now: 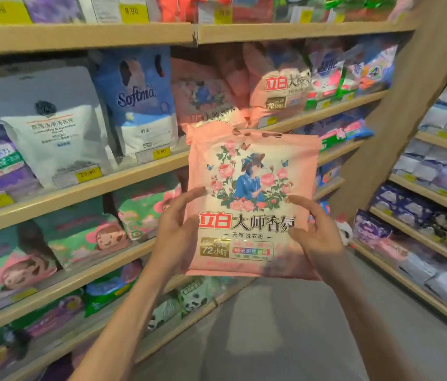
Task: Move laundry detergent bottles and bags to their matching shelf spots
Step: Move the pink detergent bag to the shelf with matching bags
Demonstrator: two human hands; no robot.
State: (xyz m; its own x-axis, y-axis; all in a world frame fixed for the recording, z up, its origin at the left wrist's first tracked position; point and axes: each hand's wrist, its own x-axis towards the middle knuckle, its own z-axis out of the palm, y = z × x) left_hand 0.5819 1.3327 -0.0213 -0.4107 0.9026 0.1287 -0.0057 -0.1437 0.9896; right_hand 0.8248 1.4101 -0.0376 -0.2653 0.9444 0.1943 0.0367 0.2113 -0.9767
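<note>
You are holding the pink detergent bag (250, 188) upright in the air in front of the shelves, its printed face turned toward you. Your left grip (178, 232) is grasping the bag's lower left edge, with the thumb lying on the front. Your right grip (320, 237) is grasping the lower right edge in the same way. Just behind the bag's top, a matching pink bag (280, 86) is standing on the wooden shelf (123, 178) beside a second pink bag (203, 92). Further left on that shelf, a blue Softma bag (137, 100) and a white pouch (52, 125) are standing.
</note>
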